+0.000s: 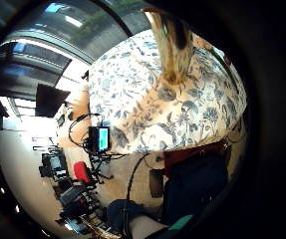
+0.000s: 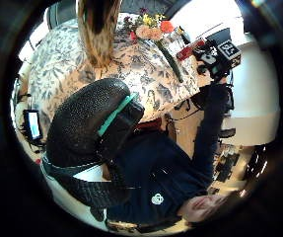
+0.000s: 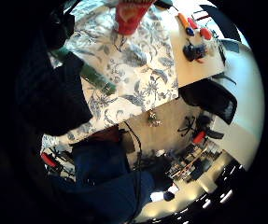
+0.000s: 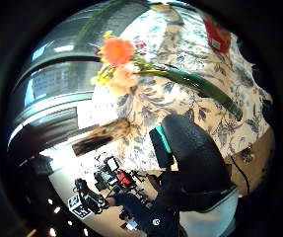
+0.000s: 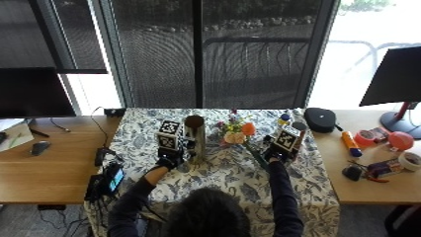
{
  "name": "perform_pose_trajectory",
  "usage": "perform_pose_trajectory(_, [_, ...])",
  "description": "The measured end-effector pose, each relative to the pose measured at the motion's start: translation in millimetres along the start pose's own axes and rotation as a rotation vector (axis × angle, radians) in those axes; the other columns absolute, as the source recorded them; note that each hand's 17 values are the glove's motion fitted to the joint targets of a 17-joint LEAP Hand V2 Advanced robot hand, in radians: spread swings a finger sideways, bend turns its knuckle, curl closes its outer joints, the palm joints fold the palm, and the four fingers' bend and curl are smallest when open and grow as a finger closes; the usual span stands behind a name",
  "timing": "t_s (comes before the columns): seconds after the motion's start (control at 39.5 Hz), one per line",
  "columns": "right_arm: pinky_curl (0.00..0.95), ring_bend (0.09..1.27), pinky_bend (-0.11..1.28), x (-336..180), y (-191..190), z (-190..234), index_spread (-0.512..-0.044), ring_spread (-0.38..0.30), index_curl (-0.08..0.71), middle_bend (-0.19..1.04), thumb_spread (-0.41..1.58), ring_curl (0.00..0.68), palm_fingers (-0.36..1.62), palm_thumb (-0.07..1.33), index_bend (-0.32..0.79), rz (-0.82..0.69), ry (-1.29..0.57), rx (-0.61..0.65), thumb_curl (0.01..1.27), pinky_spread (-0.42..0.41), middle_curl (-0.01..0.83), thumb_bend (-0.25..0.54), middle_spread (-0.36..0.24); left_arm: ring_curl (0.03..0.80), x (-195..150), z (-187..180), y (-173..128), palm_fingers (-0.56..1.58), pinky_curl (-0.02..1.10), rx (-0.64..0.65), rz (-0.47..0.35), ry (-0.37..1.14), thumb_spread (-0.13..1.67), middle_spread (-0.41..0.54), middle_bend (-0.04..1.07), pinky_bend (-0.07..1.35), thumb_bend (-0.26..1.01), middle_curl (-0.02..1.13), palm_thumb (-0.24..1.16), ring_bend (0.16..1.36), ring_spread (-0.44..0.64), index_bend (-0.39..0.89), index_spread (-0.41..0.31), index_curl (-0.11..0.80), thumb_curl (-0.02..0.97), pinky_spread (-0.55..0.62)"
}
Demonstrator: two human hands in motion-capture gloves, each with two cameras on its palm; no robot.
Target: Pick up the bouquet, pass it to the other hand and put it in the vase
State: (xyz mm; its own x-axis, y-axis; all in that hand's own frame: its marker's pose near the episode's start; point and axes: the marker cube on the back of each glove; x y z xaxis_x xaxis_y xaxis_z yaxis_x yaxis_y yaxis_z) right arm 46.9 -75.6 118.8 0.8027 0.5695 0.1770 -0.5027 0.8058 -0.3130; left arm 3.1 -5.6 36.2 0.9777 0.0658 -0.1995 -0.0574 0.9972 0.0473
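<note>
Person: the head sat at the lower middle of the outside view, both dark sleeves reaching up the frame over the counter and its blue floral cloth.
Left hand: the left hand was at centre left of the frame, just beside the foot of the vase; whether it touched the vase or how its fingers lay I could not tell. In the left thumb-side palm view a thick black gloved thumb curved across the middle of the frame with nothing seen inside it.
Right hand: the right hand was right of centre, up off the cloth, gripping the lower end of the green stems of the bouquet.
Bouquet: it slanted from that hand toward the upper left, the orange and peach blooms ending just right of the vase and not in it. In the right thumb-side palm view the stems ran over the cloth to the orange flower.
Vase: tall, brown, upright on the cloth at centre frame, its dark mouth open.
Far side: a black case lay at the cloth's upper right corner, with dark windows behind.
</note>
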Motion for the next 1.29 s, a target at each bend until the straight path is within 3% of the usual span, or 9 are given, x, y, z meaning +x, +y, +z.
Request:
perform_pose_trajectory(0.18, [0.392, 0.68, 0.83, 21, -16, 47, -0.174, -0.02, 0.049, 0.25, 1.18, 0.369, 0.51, 0.55, 0.03, 0.094, -0.006, -0.22, 0.27, 0.075, 0.377, 0.01, 0.018, 0.244, -2, -5, 4, 0.12, 0.33, -0.007, -0.008, 0.008, 1.11, 0.299, 0.17, 0.45, -0.02, 0.25, 0.14, 0.55, 0.39, 0.17, -0.001, 0.313, 0.245, 0.31])
perform_pose_trajectory(0.33, [0.382, 0.68, 0.8, 33, -34, 64, -0.157, -0.026, 0.059, 0.26, 1.15, 0.371, 0.51, 0.58, 0.06, 0.145, 0.003, 0.039, 0.29, 0.093, 0.391, -0.008, 0.02, 0.249, 2, -1, 2, 0.12, 0.33, -0.006, -0.002, 0.003, 1.12, 0.299, 0.17, 0.45, -0.02, 0.26, 0.14, 0.55, 0.38, 0.16, -0.001, 0.32, 0.251, 0.31])
perform_pose_trajectory(0.61, [0.355, 0.69, 0.73, 29, -40, 103, -0.152, -0.081, 0.074, 0.35, 1.14, 0.378, 0.58, 0.67, 0.07, 0.194, 0.073, -0.003, 0.32, 0.096, 0.428, 0.0, -0.021, 0.256, 6, 6, -2, 0.12, 0.34, 0.002, 0.023, -0.008, 1.12, 0.299, 0.17, 0.45, -0.02, 0.26, 0.15, 0.55, 0.38, 0.16, -0.001, 0.328, 0.257, 0.31])
perform_pose_trajectory(0.73, [0.338, 0.64, 0.67, 22, -37, 106, -0.171, -0.114, 0.121, 0.37, 1.16, 0.37, 0.67, 0.79, 0.14, 0.21, 0.165, 0.009, 0.35, 0.073, 0.439, 0.041, -0.041, 0.259, 5, 7, -2, 0.12, 0.34, -0.006, 0.022, -0.01, 1.12, 0.299, 0.17, 0.45, -0.02, 0.27, 0.15, 0.55, 0.38, 0.16, -0.001, 0.331, 0.258, 0.31])
perform_pose_trajectory(0.79, [0.319, 0.65, 0.6, 20, -35, 106, -0.194, -0.143, 0.176, 0.32, 1.16, 0.374, 0.77, 0.87, 0.27, 0.233, 0.186, -0.007, 0.37, 0.049, 0.429, 0.081, -0.057, 0.26, 4, 10, -3, 0.12, 0.34, -0.02, 0.021, -0.014, 1.12, 0.3, 0.17, 0.45, -0.02, 0.27, 0.15, 0.55, 0.38, 0.16, -0.001, 0.332, 0.259, 0.31])
perform_pose_trajectory(0.91, [0.297, 0.64, 0.49, 14, -42, 91, -0.207, -0.177, 0.238, 0.28, 1.18, 0.383, 0.88, 0.97, 0.31, 0.223, 0.158, 0.071, 0.38, 0.041, 0.429, 0.117, -0.084, 0.262, 2, 7, -2, 0.12, 0.35, -0.037, 0.011, -0.021, 1.12, 0.3, 0.17, 0.45, -0.02, 0.27, 0.15, 0.55, 0.38, 0.16, -0.001, 0.334, 0.259, 0.31])
perform_pose_trajectory(1.04, [0.263, 0.59, 0.32, 13, -43, 88, -0.202, -0.207, 0.262, 0.47, 1.2, 0.378, 1.05, 1.02, 0.23, 0.239, 0.04, 0.088, 0.38, 0.025, 0.486, 0.133, -0.146, 0.261, 1, 5, 0, 0.12, 0.35, -0.04, 0.003, -0.024, 1.12, 0.3, 0.17, 0.46, -0.02, 0.27, 0.16, 0.55, 0.39, 0.16, -0.001, 0.336, 0.262, 0.3])
perform_pose_trajectory(1.22, [0.308, 0.66, 0.33, 22, -51, 73, -0.204, -0.219, 0.288, 0.49, 1.25, 0.428, 1.16, 1.04, 0.15, 0.251, -0.057, 0.318, 0.37, -0.12, 0.521, 0.133, -0.176, 0.261, 1, 4, -2, 0.12, 0.35, -0.047, 0.001, -0.021, 1.12, 0.3, 0.17, 0.46, -0.02, 0.27, 0.16, 0.55, 0.39, 0.16, -0.001, 0.337, 0.263, 0.3])
perform_pose_trajectory(1.29, [0.327, 0.69, 0.35, 11, -44, 59, -0.21, -0.22, 0.298, 0.49, 1.26, 0.447, 1.16, 1.04, 0.15, 0.138, -0.202, 0.341, 0.36, -0.157, 0.532, 0.129, -0.183, 0.262, 3, 1, -5, 0.12, 0.35, -0.05, 0.008, -0.006, 1.12, 0.3, 0.17, 0.47, -0.02, 0.27, 0.16, 0.55, 0.39, 0.16, -0.001, 0.338, 0.264, 0.3])
